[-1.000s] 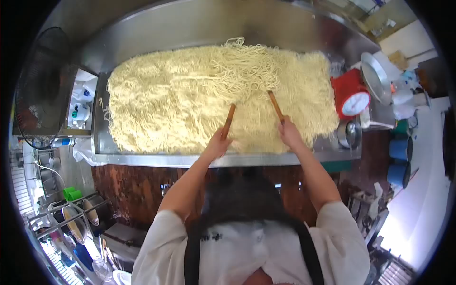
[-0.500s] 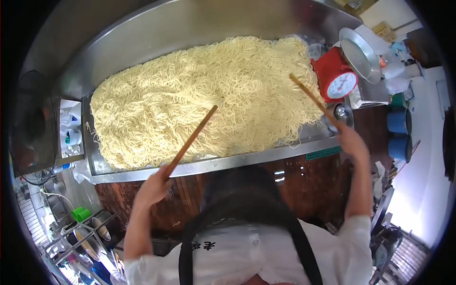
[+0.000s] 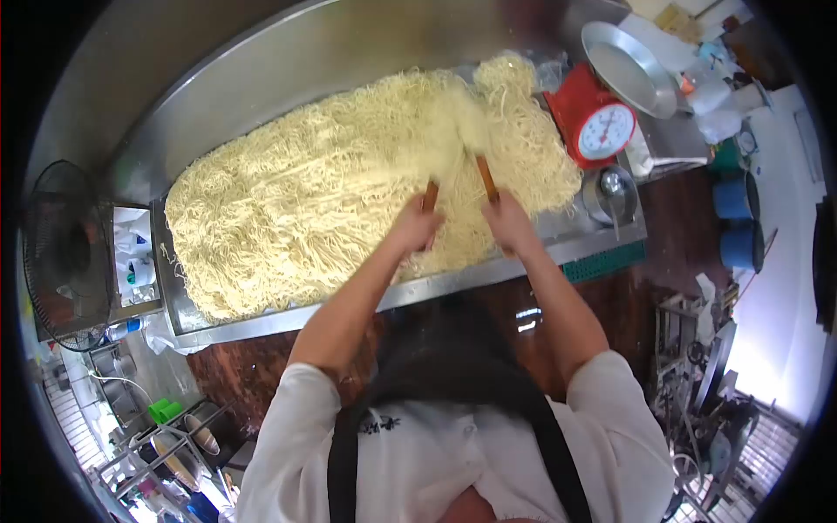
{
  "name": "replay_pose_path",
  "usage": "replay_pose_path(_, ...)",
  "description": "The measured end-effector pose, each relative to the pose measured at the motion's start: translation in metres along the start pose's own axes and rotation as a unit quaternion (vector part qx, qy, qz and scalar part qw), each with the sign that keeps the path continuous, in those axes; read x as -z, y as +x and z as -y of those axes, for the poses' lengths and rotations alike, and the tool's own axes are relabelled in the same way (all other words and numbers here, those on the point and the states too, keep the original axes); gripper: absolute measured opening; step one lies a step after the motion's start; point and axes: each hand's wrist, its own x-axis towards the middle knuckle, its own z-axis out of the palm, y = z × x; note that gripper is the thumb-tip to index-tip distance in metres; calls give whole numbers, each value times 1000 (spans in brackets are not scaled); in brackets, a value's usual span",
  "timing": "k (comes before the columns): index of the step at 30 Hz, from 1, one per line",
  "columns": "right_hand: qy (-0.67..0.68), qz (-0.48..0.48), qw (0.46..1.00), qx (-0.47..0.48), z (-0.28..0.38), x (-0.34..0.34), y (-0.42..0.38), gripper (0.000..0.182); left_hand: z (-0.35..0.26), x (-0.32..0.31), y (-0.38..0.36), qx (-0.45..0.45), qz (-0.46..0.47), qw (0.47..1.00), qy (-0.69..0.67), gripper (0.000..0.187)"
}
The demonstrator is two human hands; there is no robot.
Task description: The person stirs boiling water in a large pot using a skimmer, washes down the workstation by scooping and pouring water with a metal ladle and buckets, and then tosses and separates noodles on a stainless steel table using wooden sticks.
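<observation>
A thick bed of pale yellow noodles (image 3: 279, 200) covers most of a shallow metal tray (image 3: 261, 327). My left hand (image 3: 417, 225) is closed around a brown wooden stick (image 3: 430, 195). Just to its right, my right hand (image 3: 509, 223) grips a second wooden stick (image 3: 486, 179). Both sticks point away from me, close together, and their far ends are hidden in a blurred, lifted clump of noodles (image 3: 458, 126). Right of the clump, more noodles are heaped near the tray's far right corner.
A red dial scale (image 3: 593, 118) stands at the right, beside a round metal pan (image 3: 629, 68). A metal bowl with a ladle (image 3: 612, 187) sits in the tray's right end. A fan (image 3: 70, 253) is at far left. Blue buckets (image 3: 739, 222) stand at right.
Both hands have moved forward and inward, bringing the sticks from wide apart to close together. Their tips have gone into the noodles, and a clump is raised, leaving a gap at the right.
</observation>
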Motion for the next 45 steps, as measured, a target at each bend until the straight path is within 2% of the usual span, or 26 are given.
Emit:
replay_pose_path(3, -23, 31, 999, -35, 79, 71, 9, 29, -34, 23, -43, -71, -15, 994, -80, 51)
replay_pose_path(5, -109, 42, 993, 25, 31, 124, -17, 33, 13, 81, -62, -85, -64, 994, 8, 56)
replay_pose_path(9, -158, 146, 962, -166, 2, 270, -140, 45, 16, 163, -207, 161, -54, 971, 167, 63)
replay_pose_path(11, -156, 168, 958, -175, -22, 258, -135, 43, 67, 183, -223, 65, -12, 943, 325, 62)
replay_pose_path(12, -156, 177, 955, -178, -42, 242, -134, 42, 46, 159, -206, 124, -18, 932, 340, 62)
replay_pose_path(13, -138, 145, 971, -129, -73, 198, -105, 40, 62, 149, -170, 40, -35, 916, 398, 60)
replay_pose_path(14, -133, 94, 987, -17, -130, 146, -70, 42, 60, 126, -115, 77, -39, 908, 411, 58)
replay_pose_path(15, -137, 63, 988, 42, -136, 96, -25, 40, 80, 114, -52, -25, -29, 910, 412, 57)
replay_pose_path(16, -93, 89, 991, -22, -84, 67, 13, 36, 92, 93, 10, -148, -41, 913, 377, 57)
replay_pose_path(17, -39, 87, 995, -8, -54, 54, 39, 34, 9, 47, 4, -137, -20, 930, 342, 57)
replay_pose_path(19, -19, 71, 997, -36, -16, 71, 35, 34, -19, 29, 16, -48, 32, 974, 217, 54)
replay_pose_path(22, -45, 30, 997, -54, -55, 49, -26, 35, 64, 54, -4, -145, 18, 959, 242, 59)
replay_pose_path(23, -40, 16, 998, -39, -74, 28, -31, 35, 56, 46, -29, -22, 58, 989, 135, 58)
replay_pose_path(25, -30, 5, 999, -26, -96, -11, -66, 35, 81, 12, -16, -98, 13, 982, 161, 55)
replay_pose_path(27, 4, -20, 1000, 13, -26, 9, -52, 35, 5, -22, -20, 11, 47, 997, 63, 52)
replay_pose_path(29, 90, 3, 995, -51, 53, 67, -42, 32, -30, -21, -27, -62, 79, 990, -99, 55)
replay_pose_path(31, -19, 32, 993, -115, 97, 125, -50, 32, -31, 8, -53, -106, 43, 992, -47, 58)
replay_pose_path(34, -40, 9, 999, 24, 5, 169, -102, 42, -5, 100, -125, -51, -15, 984, 172, 68)
replay_pose_path(36, -123, 91, 980, -128, -3, 219, -168, 36, 22, 177, -196, 36, -3, 951, 307, 63)
replay_pose_path(38, -149, 140, 961, -189, -24, 243, -229, 35, 42, 215, -270, 82, 27, 950, 299, 60)
replay_pose_path(39, -111, 162, 960, -199, -32, 235, -242, 36, 48, 223, -287, 101, 47, 952, 283, 59)
replay_pose_path(41, 5, 128, 971, -203, -56, 158, -221, 42, 70, 186, -256, -123, 23, 865, 486, 58)
replay_pose_path(42, 132, 62, 985, -97, -79, 100, -203, 42, 46, 142, -224, 46, 33, 897, 439, 56)
replay_pose_path(43, 51, 41, 998, -3, -57, 66, -166, 44, 48, 111, -184, 85, 23, 893, 440, 53)
replay_pose_path(44, 57, 66, 993, -81, -45, 39, -136, 45, 95, 101, -121, -117, 25, 899, 421, 51)
replay_pose_path(45, 49, 46, 997, -42, -39, 31, -106, 44, 111, 76, -78, -304, -9, 860, 409, 53)
